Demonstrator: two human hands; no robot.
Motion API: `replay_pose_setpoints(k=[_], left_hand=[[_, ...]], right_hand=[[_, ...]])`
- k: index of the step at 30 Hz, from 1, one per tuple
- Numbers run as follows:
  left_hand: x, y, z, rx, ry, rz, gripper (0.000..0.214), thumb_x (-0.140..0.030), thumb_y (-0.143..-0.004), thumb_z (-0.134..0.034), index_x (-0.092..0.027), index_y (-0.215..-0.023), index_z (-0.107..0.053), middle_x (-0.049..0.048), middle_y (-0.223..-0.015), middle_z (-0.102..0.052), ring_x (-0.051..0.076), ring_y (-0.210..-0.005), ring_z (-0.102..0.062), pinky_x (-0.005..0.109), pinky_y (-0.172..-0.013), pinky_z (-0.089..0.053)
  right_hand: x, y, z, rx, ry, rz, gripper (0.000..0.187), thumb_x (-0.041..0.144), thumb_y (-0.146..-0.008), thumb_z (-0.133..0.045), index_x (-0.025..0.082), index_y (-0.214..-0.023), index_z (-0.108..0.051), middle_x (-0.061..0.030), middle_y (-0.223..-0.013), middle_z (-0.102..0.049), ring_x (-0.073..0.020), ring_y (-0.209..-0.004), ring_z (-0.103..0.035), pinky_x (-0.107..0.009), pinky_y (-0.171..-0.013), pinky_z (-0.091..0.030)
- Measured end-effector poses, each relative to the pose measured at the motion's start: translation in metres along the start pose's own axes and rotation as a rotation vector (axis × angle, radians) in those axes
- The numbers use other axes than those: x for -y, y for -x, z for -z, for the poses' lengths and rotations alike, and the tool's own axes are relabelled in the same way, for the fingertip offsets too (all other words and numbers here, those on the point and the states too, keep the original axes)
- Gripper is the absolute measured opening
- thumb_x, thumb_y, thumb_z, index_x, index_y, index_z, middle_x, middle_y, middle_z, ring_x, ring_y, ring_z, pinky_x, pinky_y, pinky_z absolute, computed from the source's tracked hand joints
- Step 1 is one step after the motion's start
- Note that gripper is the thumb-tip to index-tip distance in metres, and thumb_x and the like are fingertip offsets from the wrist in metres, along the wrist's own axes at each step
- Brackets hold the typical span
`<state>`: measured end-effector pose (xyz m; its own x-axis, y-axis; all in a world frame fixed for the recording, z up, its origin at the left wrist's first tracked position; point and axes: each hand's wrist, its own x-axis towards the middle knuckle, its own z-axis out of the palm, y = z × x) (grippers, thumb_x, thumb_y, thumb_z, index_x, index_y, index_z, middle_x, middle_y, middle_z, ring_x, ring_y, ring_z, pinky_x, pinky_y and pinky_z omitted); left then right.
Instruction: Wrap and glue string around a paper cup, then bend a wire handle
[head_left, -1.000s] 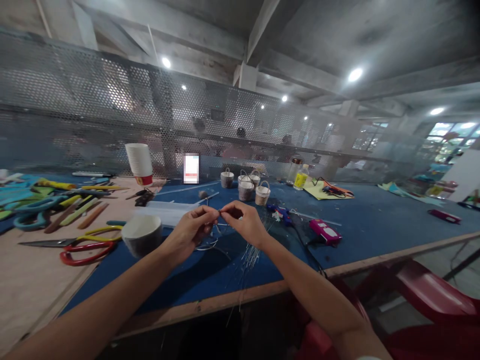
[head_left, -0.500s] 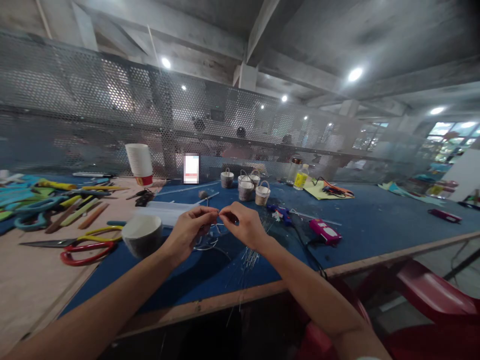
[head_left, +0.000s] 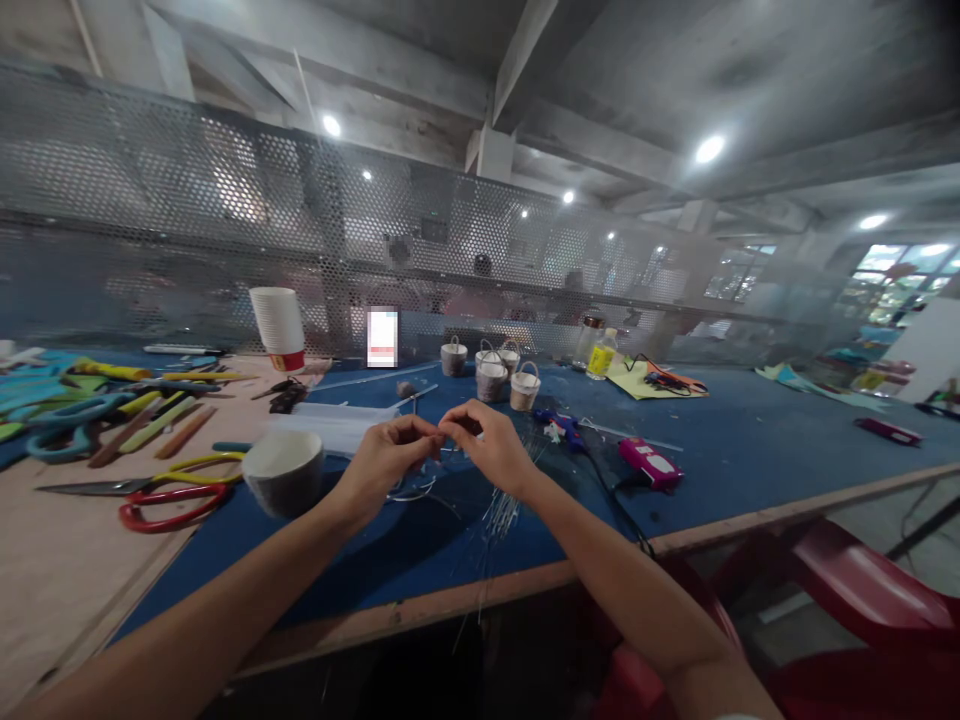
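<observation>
My left hand [head_left: 386, 462] and my right hand [head_left: 487, 445] meet above the blue table [head_left: 750, 450], fingertips pinched together on a thin wire [head_left: 442, 437]. Loops of the same wire [head_left: 412, 490] hang just below my left hand. A bundle of thin wire strands [head_left: 501, 512] lies on the mat under my right wrist. A grey-wrapped white cup [head_left: 283, 470] stands just left of my left hand.
Red-handled scissors [head_left: 169, 505] and several coloured tools [head_left: 90, 410] lie at the left. Small handled baskets [head_left: 491, 375], a stack of paper cups [head_left: 279, 328], bottles [head_left: 596, 350], a blue glue gun [head_left: 562, 428] and a pink device [head_left: 651, 462] sit behind. A perforated metal screen [head_left: 225, 230] backs the table.
Both hands stay pinched on the wire; their fingers have shifted slightly and the hands sit a little closer together.
</observation>
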<state>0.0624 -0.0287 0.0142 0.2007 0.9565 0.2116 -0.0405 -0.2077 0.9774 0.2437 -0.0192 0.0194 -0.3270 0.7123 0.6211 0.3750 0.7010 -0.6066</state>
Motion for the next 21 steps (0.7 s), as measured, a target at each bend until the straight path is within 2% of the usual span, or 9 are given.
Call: replay_pose_setpoints(k=[3, 7, 13, 21], left_hand=[[0.0012, -0.0003, 0.0016, 0.030, 0.039, 0.030, 0.021, -0.034, -0.074, -0.079, -0.015, -0.079, -0.070, -0.0001, -0.064, -0.063, 0.007, -0.051, -0.043, 0.019, -0.046, -0.026], [0.0013, -0.0011, 0.0015, 0.048, 0.100, 0.070, 0.024, -0.034, -0.073, -0.082, -0.016, -0.079, -0.068, -0.0010, -0.064, -0.063, 0.005, -0.051, -0.041, 0.017, -0.044, -0.023], [-0.0011, -0.0012, 0.0005, 0.052, 0.186, 0.111, 0.024, -0.032, -0.072, -0.083, -0.016, -0.078, -0.066, -0.0018, -0.065, -0.062, 0.004, -0.049, -0.039, 0.015, -0.041, -0.021], [-0.0030, -0.0014, 0.0020, -0.028, 0.213, 0.121, 0.024, -0.032, -0.071, -0.083, -0.016, -0.080, -0.067, -0.0024, -0.065, -0.062, 0.003, -0.048, -0.041, 0.013, -0.040, -0.021]], right_hand=[[-0.0019, -0.0023, 0.0025, 0.054, -0.215, -0.116, 0.019, 0.036, -0.095, -0.060, 0.019, -0.097, -0.066, -0.0015, -0.085, -0.068, -0.0138, -0.072, -0.062, -0.026, -0.069, -0.051], [-0.0026, -0.0038, 0.0049, 0.060, -0.316, -0.170, 0.020, 0.037, -0.091, -0.065, 0.018, -0.093, -0.068, -0.0001, -0.079, -0.066, -0.0118, -0.065, -0.059, -0.024, -0.065, -0.049], [-0.0026, -0.0032, 0.0037, 0.049, -0.323, -0.158, 0.021, 0.038, -0.091, -0.064, 0.018, -0.094, -0.068, -0.0001, -0.079, -0.065, -0.0125, -0.067, -0.058, -0.025, -0.067, -0.048], [-0.0025, -0.0007, 0.0011, -0.004, -0.158, -0.085, 0.022, 0.039, -0.091, -0.063, 0.018, -0.095, -0.068, -0.0009, -0.081, -0.067, -0.0140, -0.072, -0.061, -0.026, -0.069, -0.049]])
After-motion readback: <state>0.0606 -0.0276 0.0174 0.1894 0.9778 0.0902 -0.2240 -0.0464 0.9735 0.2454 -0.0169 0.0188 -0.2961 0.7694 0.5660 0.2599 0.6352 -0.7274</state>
